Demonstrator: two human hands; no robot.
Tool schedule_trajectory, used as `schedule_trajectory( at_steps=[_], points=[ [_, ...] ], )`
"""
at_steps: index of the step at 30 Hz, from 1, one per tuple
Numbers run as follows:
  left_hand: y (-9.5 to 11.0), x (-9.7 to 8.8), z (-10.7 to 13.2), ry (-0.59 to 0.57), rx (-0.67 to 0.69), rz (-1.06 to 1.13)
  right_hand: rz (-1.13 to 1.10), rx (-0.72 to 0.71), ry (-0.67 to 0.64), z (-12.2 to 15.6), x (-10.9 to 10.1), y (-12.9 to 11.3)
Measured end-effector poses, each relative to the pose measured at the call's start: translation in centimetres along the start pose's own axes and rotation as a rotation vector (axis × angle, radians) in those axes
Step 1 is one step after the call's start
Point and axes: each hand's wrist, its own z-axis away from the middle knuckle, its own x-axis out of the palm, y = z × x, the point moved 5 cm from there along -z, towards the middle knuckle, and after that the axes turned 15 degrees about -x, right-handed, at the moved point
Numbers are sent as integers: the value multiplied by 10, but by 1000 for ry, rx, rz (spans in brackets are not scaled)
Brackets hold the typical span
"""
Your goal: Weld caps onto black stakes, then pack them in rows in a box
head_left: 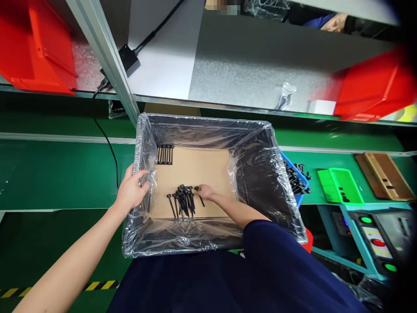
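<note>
One row of black pins [165, 155] lies lined up far-left in the bin [260, 174]; I see the pile [183, 201] unaligned, my right hand [206, 191] pinching one pin [202, 201] beside it, left hand [132, 190] clasping the bin's side.

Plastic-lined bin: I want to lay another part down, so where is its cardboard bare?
The cardboard is bare right of the neat row, above the loose pile and right hand; a smaller patch lies below the right forearm. Crowded: lower centre-left.
</note>
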Motion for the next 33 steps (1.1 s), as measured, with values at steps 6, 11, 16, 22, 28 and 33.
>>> schedule_trajectory(
  at_steps=[6,11,16,22,28,33],
  points=[
    [-3,1,1,-31,-57,-8,158,-129,222,-60,-89,-18],
    [-1,1,3,-25,-56,-10,400,-321,286,-112,-110,-76],
    [2,-2,6,-19,-49,-15,722,-635,52,-140,-78,-106],
    [1,-3,8,-19,-14,3,774,-820,60,-155,-65,-92],
    [1,-3,8,-13,12,2,755,-898,110,-162,-66,-100],
    [1,-3,8,-10,-3,-22,703,-888,115,-167,-63,-108]
  ],
)
